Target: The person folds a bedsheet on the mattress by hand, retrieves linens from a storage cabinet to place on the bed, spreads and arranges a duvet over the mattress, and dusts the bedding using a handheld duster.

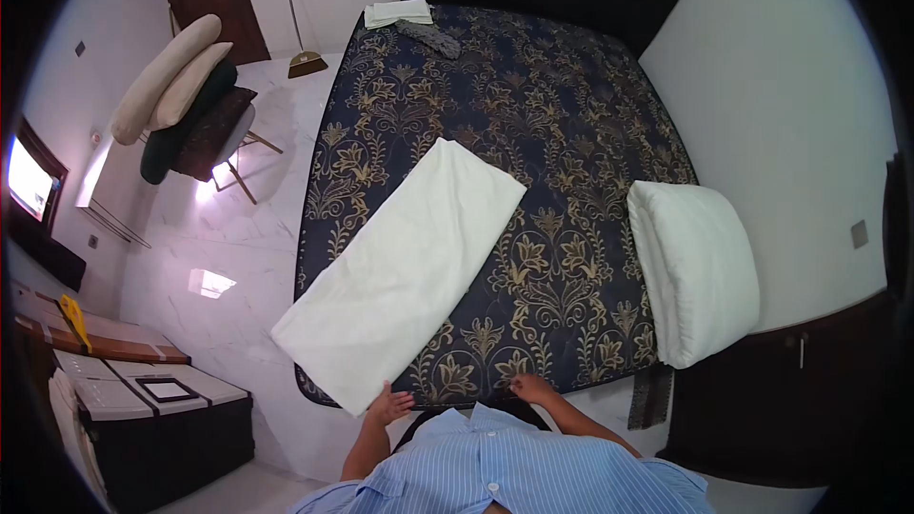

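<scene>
A white cloth (405, 266), folded into a long strip, lies slantwise over the left part of the patterned dark mattress (562, 266). My left hand (390, 405) is at the cloth's near corner, fingers apart, holding nothing. Over the mattress's near edge, to the right of the cloth, is my right hand (529, 387), its fingers curled; whether anything is in them is too small to tell. A thick folded white quilt (695, 271) rests on the right edge of the mattress.
Small folded white cloths (398, 12) and a grey fluffy item (428, 39) lie at the far left corner. Cushions (181, 86) are piled on a chair at left. Boxes (162, 419) stand near left; a dark cabinet (781, 400) at right.
</scene>
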A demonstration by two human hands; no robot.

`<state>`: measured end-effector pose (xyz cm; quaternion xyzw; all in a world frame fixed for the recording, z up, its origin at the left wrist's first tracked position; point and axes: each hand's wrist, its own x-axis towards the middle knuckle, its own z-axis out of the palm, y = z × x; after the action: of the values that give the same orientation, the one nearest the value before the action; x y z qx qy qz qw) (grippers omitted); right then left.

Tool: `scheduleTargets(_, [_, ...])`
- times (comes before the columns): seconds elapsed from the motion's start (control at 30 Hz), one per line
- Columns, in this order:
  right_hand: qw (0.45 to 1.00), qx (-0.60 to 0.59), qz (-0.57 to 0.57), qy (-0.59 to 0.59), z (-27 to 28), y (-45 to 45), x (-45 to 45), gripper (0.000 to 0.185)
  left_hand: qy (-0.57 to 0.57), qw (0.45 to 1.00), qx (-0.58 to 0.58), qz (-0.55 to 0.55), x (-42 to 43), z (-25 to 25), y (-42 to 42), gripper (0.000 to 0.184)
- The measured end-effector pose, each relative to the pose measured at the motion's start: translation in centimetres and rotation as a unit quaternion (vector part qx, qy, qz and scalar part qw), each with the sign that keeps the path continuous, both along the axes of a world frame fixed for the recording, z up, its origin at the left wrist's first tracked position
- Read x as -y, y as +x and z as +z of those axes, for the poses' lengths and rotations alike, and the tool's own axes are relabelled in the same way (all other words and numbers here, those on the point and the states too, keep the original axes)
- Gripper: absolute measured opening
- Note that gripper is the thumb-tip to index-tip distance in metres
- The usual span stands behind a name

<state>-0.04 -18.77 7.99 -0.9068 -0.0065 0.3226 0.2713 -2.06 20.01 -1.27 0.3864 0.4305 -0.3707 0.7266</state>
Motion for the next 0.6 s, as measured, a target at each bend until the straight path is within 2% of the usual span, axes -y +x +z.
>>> scheduleTargets(0.1, [1.000, -0.014, 0.008, -0.007, -0.9, -2.1, 3.7, 0.021, -0.014, 0.996, -0.082, 0.014, 4.5, -1.8, 1.8, 0.063])
scheduleTargets(0.13, [1.000, -0.021, 0.014, -0.006, -1.2, -2.5, 5.1, 0.021, -0.024, 0.996, -0.078, 0.020, 4.9, -3.5, 2.7, 0.063])
scheduleTargets(0.17, [1.000, -0.018, 0.021, -0.015, -1.6, -3.2, 6.1, 0.021, -0.080, 0.990, -0.033, 0.110, 4.3, -6.0, 3.6, 0.064])
scheduleTargets(0.2, [0.999, -0.037, 0.032, 0.006, -2.1, -4.0, 6.9, 0.022, -0.135, 0.971, 0.011, 0.199, 4.7, -6.3, 4.2, 0.065])
scheduleTargets(0.23, [0.997, -0.058, 0.042, 0.028, -2.6, -4.8, 7.9, 0.023, -0.140, 0.968, 0.012, 0.207, 5.7, -6.7, 4.6, 0.065])
scheduleTargets(0.3, [0.995, -0.080, 0.063, -0.010, -3.6, -6.2, 10.0, 0.025, -0.011, 0.937, 0.042, 0.346, 7.5, -4.0, 6.5, 0.060])
scheduleTargets(0.33, [0.991, -0.100, 0.076, -0.042, -4.2, -6.5, 11.0, 0.026, -0.013, 0.935, 0.043, 0.351, 8.7, -2.8, 6.9, 0.060])
scheduleTargets(0.43, [0.991, -0.112, 0.058, -0.038, -4.1, -6.2, 14.3, 0.024, -0.118, 0.893, 0.033, 0.433, 12.1, -0.3, 8.5, 0.050])
scheduleTargets(0.5, [0.991, -0.123, 0.047, -0.040, -4.1, -5.7, 16.6, 0.023, -0.131, 0.896, 0.039, 0.422, 12.4, -2.8, 9.8, 0.048])
scheduleTargets(0.6, [0.985, -0.087, 0.148, -0.011, -3.7, -3.4, 20.1, 0.022, -0.154, 0.897, 0.041, 0.412, 12.9, -6.0, 9.0, 0.045])
